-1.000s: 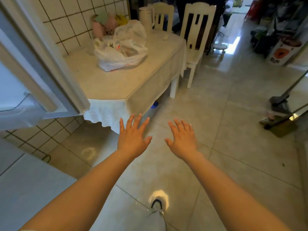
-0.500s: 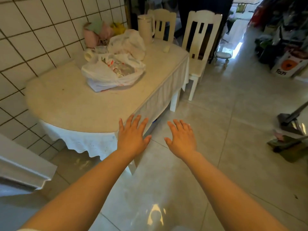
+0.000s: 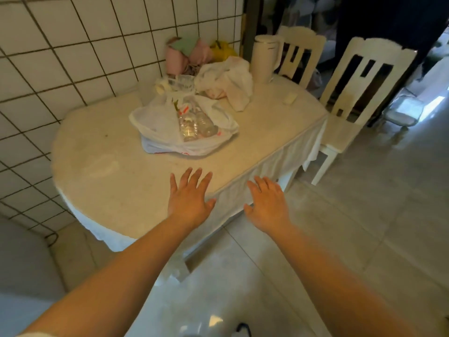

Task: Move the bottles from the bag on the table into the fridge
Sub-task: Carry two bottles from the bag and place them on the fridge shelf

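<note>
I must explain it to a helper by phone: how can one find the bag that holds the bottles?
Look at the round cream-covered table against the white tiled wall. Near its middle lies an open white plastic bag with clear plastic bottles visible inside. The crumpled white bag behind it shows no bottles.

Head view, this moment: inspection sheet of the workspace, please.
Surface: table with pale cloth, against tiled wall.
Job's things: clear bottles lying in open white bag; fridge not in view.
Clutter: kettle, crumpled bag, glass jars, pink bundle.
Grips: left hand and right hand open, empty, short of the bag.
Cables: dark loop by the wall's foot.
Surroundings: two white chairs, glossy tiled floor.
</note>
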